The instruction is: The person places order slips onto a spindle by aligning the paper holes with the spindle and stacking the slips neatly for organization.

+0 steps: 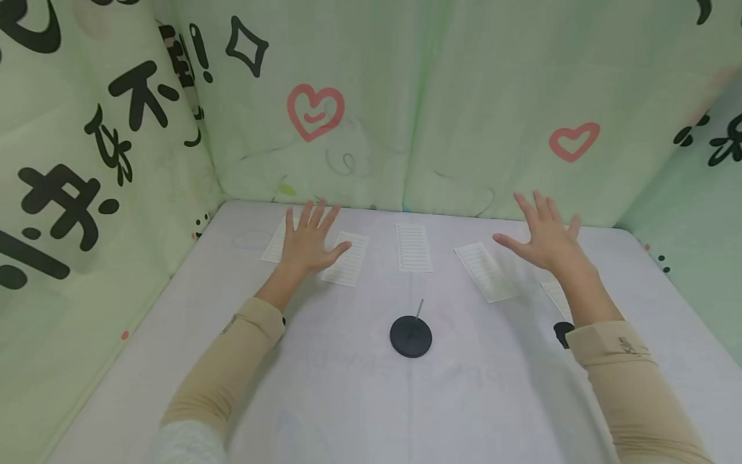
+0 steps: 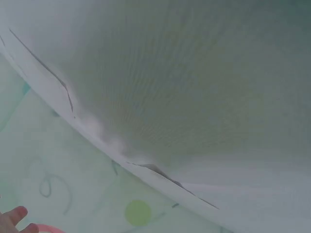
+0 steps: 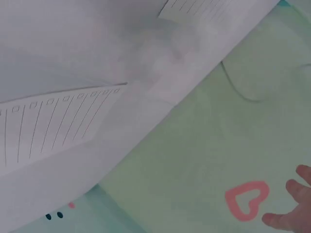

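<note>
My left hand is held with fingers spread over the left part of the table, holding nothing. It overlaps two lined paper slips in the head view, the outer slip and the inner slip. On the right, my other hand is raised with its fingers spread, also holding nothing. Nearest to it are a tilted lined slip and a slip partly hidden by the forearm. Between the hands lies an upright lined slip. Only fingertips show in the left wrist view.
A round black base with a thin metal rod stands mid-table, nearer than the slips. Pale green curtains with hearts and black characters enclose the white table at the back and sides.
</note>
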`<control>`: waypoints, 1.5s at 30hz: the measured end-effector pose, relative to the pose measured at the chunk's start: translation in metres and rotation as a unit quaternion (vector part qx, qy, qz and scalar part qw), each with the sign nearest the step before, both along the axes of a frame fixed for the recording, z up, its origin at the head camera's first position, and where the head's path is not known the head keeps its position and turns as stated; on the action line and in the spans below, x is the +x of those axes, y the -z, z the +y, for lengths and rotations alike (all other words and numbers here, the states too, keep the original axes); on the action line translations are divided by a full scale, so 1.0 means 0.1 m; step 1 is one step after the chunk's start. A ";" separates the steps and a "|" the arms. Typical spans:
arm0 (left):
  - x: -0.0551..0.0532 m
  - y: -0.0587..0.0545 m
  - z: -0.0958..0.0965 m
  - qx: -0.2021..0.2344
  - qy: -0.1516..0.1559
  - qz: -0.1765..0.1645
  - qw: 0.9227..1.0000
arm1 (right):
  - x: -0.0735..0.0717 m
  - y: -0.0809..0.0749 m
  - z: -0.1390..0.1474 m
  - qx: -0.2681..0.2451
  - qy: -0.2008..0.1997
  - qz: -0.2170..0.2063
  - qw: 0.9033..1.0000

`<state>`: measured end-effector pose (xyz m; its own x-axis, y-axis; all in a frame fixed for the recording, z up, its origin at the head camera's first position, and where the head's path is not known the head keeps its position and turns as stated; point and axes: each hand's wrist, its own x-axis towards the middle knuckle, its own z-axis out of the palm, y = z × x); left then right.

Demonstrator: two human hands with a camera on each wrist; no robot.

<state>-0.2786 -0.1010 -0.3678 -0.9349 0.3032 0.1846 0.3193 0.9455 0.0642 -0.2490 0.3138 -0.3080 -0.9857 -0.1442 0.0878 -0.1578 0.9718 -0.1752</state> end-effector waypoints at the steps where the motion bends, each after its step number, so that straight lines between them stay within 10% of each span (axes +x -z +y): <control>1: 0.01 0.00 0.01 -0.001 0.008 0.004 1.000 | 0.02 0.00 0.03 -0.002 -0.004 0.008 1.000; 13: 0.31 0.06 0.22 -0.023 0.101 0.028 0.994 | 0.19 0.06 0.50 0.026 -0.017 0.052 0.998; 27: 0.74 0.22 0.59 -0.083 0.207 -0.070 0.972 | 0.26 0.30 0.96 0.069 -0.035 -0.030 0.997; 45: 0.98 0.31 0.76 -0.153 0.244 -0.086 0.954 | 0.20 0.53 1.29 0.133 -0.056 -0.119 0.982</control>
